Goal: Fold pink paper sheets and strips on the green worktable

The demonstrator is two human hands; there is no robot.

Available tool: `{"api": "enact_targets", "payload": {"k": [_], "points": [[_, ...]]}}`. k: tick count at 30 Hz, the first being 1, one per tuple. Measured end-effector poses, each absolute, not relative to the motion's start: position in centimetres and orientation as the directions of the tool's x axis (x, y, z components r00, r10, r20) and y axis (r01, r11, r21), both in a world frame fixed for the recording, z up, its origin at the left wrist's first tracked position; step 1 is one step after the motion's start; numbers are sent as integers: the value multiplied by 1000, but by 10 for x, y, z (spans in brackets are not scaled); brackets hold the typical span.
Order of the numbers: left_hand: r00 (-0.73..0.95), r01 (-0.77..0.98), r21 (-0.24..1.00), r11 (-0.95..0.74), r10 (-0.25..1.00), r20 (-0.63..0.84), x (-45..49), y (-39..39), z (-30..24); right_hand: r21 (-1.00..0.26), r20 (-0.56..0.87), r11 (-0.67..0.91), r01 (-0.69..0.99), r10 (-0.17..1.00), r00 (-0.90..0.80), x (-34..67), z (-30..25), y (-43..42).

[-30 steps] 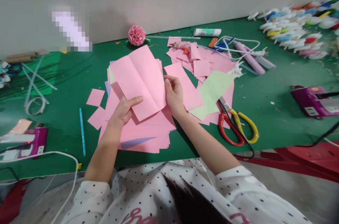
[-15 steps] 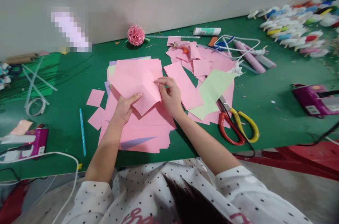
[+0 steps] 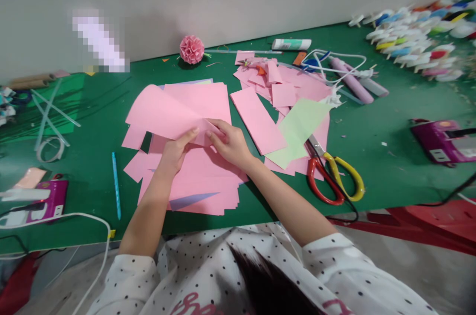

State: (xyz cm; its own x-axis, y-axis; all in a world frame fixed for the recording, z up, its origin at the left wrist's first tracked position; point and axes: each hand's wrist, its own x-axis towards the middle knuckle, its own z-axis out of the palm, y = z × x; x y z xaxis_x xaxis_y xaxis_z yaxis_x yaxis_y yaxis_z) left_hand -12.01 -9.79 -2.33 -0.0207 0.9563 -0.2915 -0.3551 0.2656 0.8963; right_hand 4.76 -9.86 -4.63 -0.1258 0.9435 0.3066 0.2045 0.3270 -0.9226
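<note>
The left hand [image 3: 176,152] and right hand [image 3: 231,144] pinch a pink sheet [image 3: 159,114] between closed fingers above stacked paper [image 3: 208,171], its long axis running toward ten o'clock from them, left hand nearer.

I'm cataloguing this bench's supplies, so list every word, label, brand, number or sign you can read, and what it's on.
No text is legible.
White tube: green label, any print too small.
Polka-dot shirt: pink lettering-like marks, cut off, unreadable.
Purple box: markings too small.
</note>
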Motion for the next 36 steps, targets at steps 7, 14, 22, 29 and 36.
{"api": "enact_targets", "payload": {"k": [7,14,22,29,36], "points": [[-220,-236,970,-60,975,6,-123,-88,-26,-941,314,312,131,949,-5,49,-43,-99],[-299,-62,998,-30,954,10,-128,-87,-34,-888,407,406,216,912,-43,53,-43,-96],[-16,-172,978,118,992,-122,-125,-89,-29,-796,427,448,407,892,-148,50,-55,-93],[-71,-165,967,192,976,-206,-124,-90,-32,-803,435,431,411,896,-89,50,-57,-96],[-177,-179,974,139,969,-170,-122,-90,-38,-983,182,182,-25,983,13,45,-55,-92]]}}
